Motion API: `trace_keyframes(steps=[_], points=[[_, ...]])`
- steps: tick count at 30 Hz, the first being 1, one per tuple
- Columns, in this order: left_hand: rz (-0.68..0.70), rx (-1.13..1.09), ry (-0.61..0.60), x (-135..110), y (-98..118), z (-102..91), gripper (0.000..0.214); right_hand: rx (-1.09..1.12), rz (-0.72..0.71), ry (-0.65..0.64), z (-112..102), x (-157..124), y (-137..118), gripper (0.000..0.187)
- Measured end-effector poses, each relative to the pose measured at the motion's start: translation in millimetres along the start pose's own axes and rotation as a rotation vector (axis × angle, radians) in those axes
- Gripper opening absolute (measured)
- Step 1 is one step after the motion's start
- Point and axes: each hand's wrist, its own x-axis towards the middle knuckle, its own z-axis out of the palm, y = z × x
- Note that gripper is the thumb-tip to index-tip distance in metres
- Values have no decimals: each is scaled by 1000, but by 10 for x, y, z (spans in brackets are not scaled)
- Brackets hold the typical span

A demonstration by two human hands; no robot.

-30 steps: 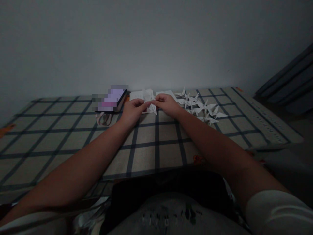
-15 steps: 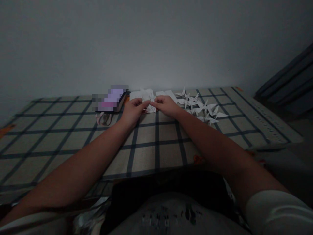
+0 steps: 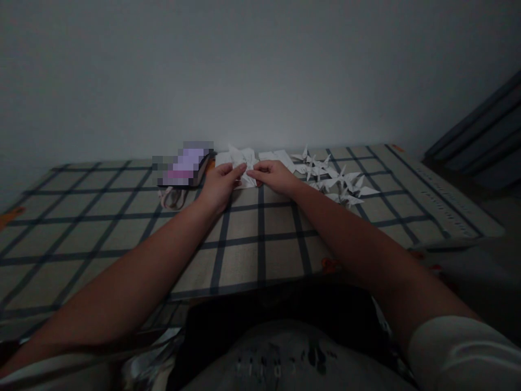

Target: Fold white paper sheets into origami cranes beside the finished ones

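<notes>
Between my hands is a piece of folded white paper, held low over the table. My left hand pinches its left side with thumb and fingers. On the other side, my right hand grips the paper between thumb and forefinger. The fingertips hide part of the folds, and the dim light blurs the shape. Just behind the hands lie white paper sheets; more white paper lies behind my right hand. Several folded paper cranes are grouped to the right of my right hand.
A phone with a lit, pixelated screen is propped left of my hands, a looped strap in front of it. A checked cloth covers the table. The plain wall rises behind, with a dark curtain at the right.
My left thumb has drawn back slightly to the left, widening the gap between the two thumbs. The paper in my hands has shifted a little. The cranes and phone stay put.
</notes>
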Motion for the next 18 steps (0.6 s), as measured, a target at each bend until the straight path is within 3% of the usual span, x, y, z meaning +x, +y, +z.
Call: trace_keyframes(steps=[8,18], points=[[234,217,131,-15,-8,-39,35,47,55,-32,24,2,-27,31],[238,283,143,-63,50,5,37,-70,-30,-16,36,10,-7,37]])
